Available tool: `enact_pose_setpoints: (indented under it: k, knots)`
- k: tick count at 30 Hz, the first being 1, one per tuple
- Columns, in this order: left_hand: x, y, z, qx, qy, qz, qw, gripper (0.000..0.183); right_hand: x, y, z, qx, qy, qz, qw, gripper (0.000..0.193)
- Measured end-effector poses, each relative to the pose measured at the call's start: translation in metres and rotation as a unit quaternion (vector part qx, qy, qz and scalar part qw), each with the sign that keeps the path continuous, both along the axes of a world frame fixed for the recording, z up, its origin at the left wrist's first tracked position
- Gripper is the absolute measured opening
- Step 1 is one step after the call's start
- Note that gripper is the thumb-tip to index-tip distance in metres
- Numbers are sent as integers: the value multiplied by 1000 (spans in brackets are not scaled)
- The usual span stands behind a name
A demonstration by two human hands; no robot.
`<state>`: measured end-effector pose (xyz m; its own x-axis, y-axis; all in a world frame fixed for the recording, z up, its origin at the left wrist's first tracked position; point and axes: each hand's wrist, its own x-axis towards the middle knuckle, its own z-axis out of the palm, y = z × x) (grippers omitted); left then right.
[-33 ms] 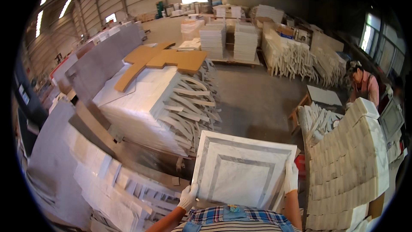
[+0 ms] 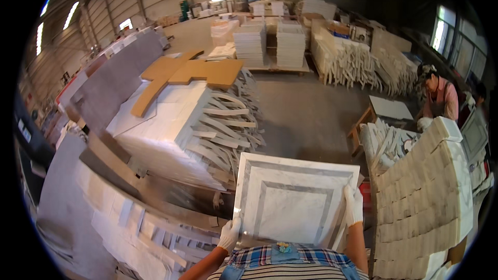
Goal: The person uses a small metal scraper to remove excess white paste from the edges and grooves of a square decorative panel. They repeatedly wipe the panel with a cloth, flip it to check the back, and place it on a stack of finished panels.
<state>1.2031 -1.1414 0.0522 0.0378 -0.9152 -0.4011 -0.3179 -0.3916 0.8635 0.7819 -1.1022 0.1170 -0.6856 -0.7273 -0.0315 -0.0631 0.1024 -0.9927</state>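
A square white stone panel (image 2: 293,212) with grey inlaid borders is held in front of my body, tilted toward me. My left hand (image 2: 229,234), in a white glove, grips its lower left edge. On the opposite side my right hand (image 2: 354,205), gloved too, has its fingers closed over the right edge. Both hands' fingertips are partly hidden at the panel's edges. The panel's lower edge is hidden behind my plaid and striped clothing.
A stack of white slabs (image 2: 166,135) with loose strips stands ahead left, topped by brown board pieces (image 2: 218,73). To the right rises a tall stack of pale tiles (image 2: 410,207). Beyond it a co-worker (image 2: 441,98) bends over. White strips (image 2: 161,233) lie at lower left.
The surroundings have shifted slightly left and up in view. The panel's far edge sits a little higher, with both hands keeping their hold. The co-worker's head and arms have moved slightly.
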Motion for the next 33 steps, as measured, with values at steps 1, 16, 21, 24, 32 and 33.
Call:
enact_pose_setpoints:
  k: [1,16,21,24,32,33]
  knots:
    - [-11,-29,1,-8,12,-3,1000,59,-13,-25,1,20,0,25,999,47]
    - [-198,-366,6,-18,-19,35,999,60,-199,-396,-10,32,-86,-26,995,79]
    - [-243,-471,-7,4,10,77,997,58,-249,-510,-31,24,-103,-65,992,72]
    - [-270,-540,-17,8,0,83,997,61,-269,-570,-34,6,-99,-22,995,73]
    - [-347,-766,14,50,31,55,997,61,-343,-754,-31,-20,-125,-45,991,79]
    - [-352,-790,13,76,39,61,995,62,-350,-773,-31,-14,-112,-46,993,80]
